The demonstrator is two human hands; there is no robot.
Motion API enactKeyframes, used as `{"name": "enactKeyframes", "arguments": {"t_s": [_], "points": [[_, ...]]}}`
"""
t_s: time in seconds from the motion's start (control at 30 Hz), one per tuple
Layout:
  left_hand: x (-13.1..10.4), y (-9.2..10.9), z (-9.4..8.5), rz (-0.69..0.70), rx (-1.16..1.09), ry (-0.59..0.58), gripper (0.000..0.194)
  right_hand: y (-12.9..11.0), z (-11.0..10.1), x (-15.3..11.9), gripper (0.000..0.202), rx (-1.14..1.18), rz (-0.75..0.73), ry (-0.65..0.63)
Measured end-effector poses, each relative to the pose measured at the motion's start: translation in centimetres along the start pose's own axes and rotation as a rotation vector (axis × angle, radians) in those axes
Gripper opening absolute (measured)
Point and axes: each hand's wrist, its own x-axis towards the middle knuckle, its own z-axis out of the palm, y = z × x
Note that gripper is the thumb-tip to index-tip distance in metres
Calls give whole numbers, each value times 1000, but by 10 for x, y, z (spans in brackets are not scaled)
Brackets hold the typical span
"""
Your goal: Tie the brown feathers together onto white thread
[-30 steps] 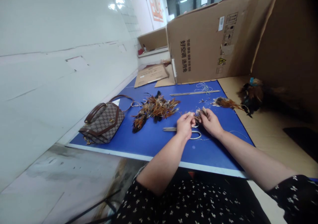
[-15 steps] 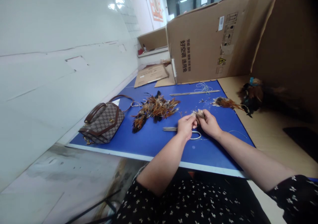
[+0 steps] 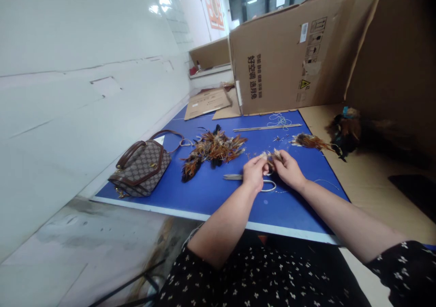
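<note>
My left hand (image 3: pixel 255 171) and my right hand (image 3: pixel 289 170) are close together over the blue tabletop (image 3: pixel 211 200). Both are closed on small brown feathers (image 3: pixel 271 161), whose pale fluffy ends stick up above the fingers. Under my left hand lie metal scissors (image 3: pixel 269 185), their blades pointing left and partly covered by the hand. A heap of brown and black feathers (image 3: pixel 218 147) is spread to the left. Right of my hands, a smaller bunch of feathers (image 3: pixel 309 141) lies near the table's edge.
A patterned handbag (image 3: pixel 141 168) stands at the left by the wall. Behind are thin sticks (image 3: pixel 267 127), tangled thread (image 3: pixel 279 120) and flat cardboard (image 3: pixel 207 102). A tall cardboard box (image 3: pixel 279 66) walls off the back; dark feathers (image 3: pixel 345 132) lie at right.
The feathers between my hands have been parted: one tuft became two pale-ended ones, with a small gap between them. My hands have stayed in nearly the same spot.
</note>
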Motion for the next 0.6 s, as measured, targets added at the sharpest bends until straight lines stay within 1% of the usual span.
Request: {"name": "enactKeyframes", "arguments": {"t_s": [0.13,0.37,0.47,0.6], "points": [[1,-2,-1,-1,-4,10,35,-5,0,0,38,18,17,47],[2,2,0,-5,-28,64,37,-14,-2,1,36,-9,38,138],[2,3,1,-4,-28,67,35,-14,-3,0,33,-30,24,111],[0,3,1,1,-11,19,34,-14,-2,-2,24,-120,-23,25]]}}
